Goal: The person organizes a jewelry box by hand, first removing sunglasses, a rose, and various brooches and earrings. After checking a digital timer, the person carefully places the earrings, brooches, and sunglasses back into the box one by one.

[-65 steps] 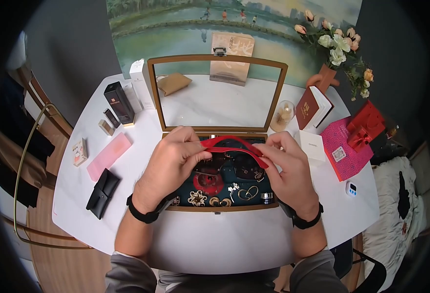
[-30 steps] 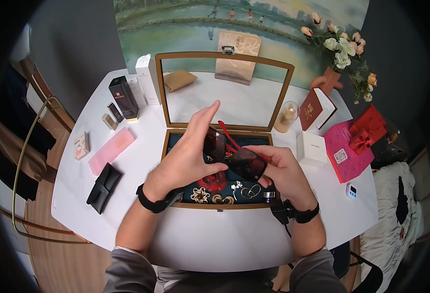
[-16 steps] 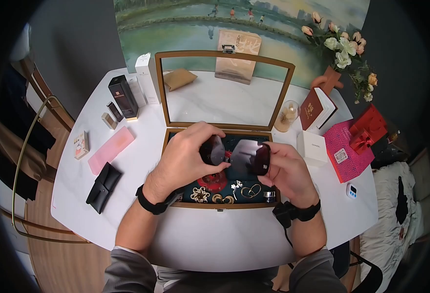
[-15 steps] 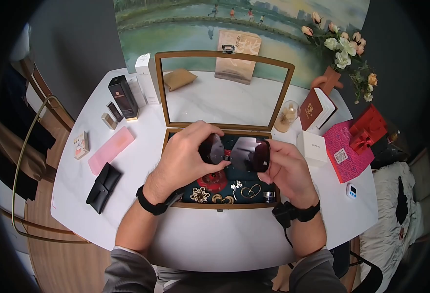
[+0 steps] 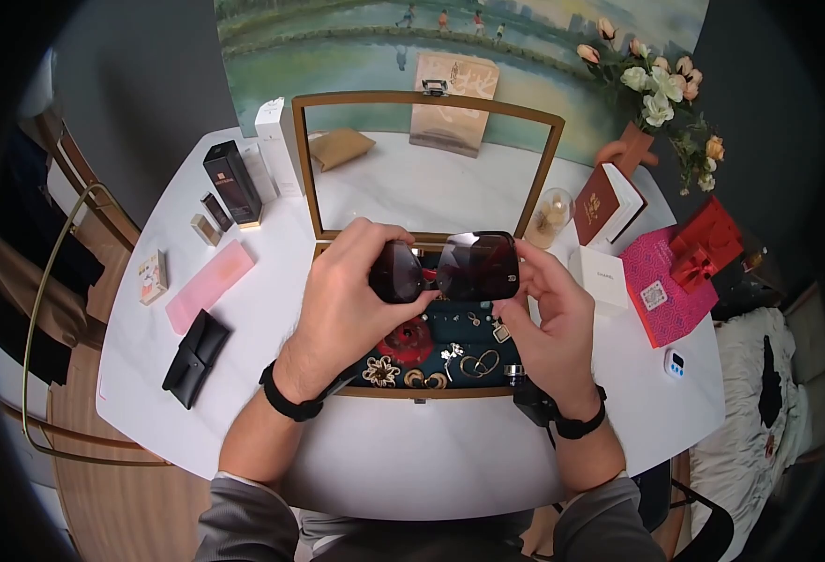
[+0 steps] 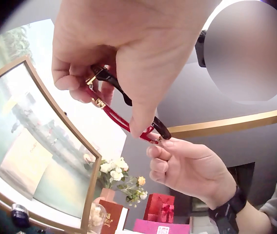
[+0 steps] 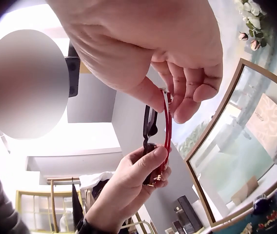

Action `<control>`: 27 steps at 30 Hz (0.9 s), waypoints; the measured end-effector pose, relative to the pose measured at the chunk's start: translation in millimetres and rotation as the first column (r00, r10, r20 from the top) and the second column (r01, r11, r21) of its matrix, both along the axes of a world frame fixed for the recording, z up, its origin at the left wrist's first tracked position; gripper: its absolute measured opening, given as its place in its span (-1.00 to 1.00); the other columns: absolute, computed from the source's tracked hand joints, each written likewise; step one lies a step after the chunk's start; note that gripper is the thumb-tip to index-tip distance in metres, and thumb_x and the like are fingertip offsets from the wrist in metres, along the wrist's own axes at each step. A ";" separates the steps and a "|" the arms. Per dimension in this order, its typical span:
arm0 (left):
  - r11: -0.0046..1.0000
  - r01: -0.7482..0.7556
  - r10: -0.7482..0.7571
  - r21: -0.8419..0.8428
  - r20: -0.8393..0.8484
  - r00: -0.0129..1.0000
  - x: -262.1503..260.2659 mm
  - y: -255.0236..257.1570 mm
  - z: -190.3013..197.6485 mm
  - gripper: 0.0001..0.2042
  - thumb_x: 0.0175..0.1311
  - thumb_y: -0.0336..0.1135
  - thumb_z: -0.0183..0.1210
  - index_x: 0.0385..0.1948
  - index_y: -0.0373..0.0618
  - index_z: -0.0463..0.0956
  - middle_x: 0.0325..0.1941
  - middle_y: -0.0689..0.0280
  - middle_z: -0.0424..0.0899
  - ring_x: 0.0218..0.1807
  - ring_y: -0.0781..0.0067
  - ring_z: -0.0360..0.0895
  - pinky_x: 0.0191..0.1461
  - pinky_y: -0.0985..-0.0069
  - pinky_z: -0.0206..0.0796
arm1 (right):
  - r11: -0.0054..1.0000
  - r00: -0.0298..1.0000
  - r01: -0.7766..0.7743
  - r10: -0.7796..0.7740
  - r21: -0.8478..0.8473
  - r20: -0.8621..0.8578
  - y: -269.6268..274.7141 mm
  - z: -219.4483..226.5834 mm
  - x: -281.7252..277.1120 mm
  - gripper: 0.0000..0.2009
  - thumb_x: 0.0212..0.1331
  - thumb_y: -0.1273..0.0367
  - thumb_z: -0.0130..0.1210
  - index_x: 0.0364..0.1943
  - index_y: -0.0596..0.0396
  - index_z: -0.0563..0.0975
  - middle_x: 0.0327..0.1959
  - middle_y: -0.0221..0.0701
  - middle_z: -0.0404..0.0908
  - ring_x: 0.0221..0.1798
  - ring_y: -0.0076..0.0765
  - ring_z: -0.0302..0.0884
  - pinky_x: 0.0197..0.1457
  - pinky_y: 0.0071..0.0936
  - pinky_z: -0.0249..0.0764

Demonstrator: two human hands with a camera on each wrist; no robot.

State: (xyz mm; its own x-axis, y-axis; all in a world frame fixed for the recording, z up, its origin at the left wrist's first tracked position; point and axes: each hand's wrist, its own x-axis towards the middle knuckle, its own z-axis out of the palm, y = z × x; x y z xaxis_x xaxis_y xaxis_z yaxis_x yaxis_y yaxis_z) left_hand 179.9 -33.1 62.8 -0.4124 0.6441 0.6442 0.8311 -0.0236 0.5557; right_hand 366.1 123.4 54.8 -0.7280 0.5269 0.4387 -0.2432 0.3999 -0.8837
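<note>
Dark sunglasses (image 5: 476,266) with red temples are held up over the open jewelry box (image 5: 468,395). At their left end the left hand (image 5: 345,302) grips the frame between thumb and fingers. The right hand (image 5: 562,328) pinches the other end near the hinge. In the left wrist view the red temples (image 6: 116,119) lie folded against the dark frame. Inside the box are a red flower-shaped piece (image 5: 406,341), a gold flower brooch (image 5: 380,372), hoops (image 5: 479,363) and other jewelry on dark green lining.
Left on the white table (image 5: 412,459): black pouch (image 5: 196,359), pink box (image 5: 210,286), black box (image 5: 233,184) and small cartons. To the right: white box (image 5: 599,281), dark red book (image 5: 609,208), pink bag (image 5: 654,290), white device (image 5: 675,363). The glass lid (image 5: 431,97) stands raised.
The sunglasses have turned from red temples uppermost to lenses facing the head camera. Most recently both hands have raised them slightly, uncovering more of the jewelry beneath.
</note>
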 end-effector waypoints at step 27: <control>0.821 0.329 -0.293 0.467 -0.151 0.944 7.3 -23.5 2.4 0.11 -0.22 -0.31 0.84 0.44 -0.32 0.25 0.29 0.05 0.53 0.22 0.21 0.62 0.35 0.26 0.55 | 0.983 0.949 0.137 -0.096 0.121 -0.301 -17.5 17.7 25.8 -0.77 0.47 0.60 0.23 0.08 0.54 0.62 -0.09 -0.19 0.74 -0.03 -0.42 0.67 0.09 -0.52 0.57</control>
State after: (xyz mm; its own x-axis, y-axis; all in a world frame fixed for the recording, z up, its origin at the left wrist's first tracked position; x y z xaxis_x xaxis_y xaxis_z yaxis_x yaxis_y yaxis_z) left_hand 187.1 -56.5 65.2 -0.1856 0.3330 0.9245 0.7697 -0.5355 0.3475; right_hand 391.9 105.8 72.4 -0.4936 0.5192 0.6977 -0.4270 0.5541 -0.7146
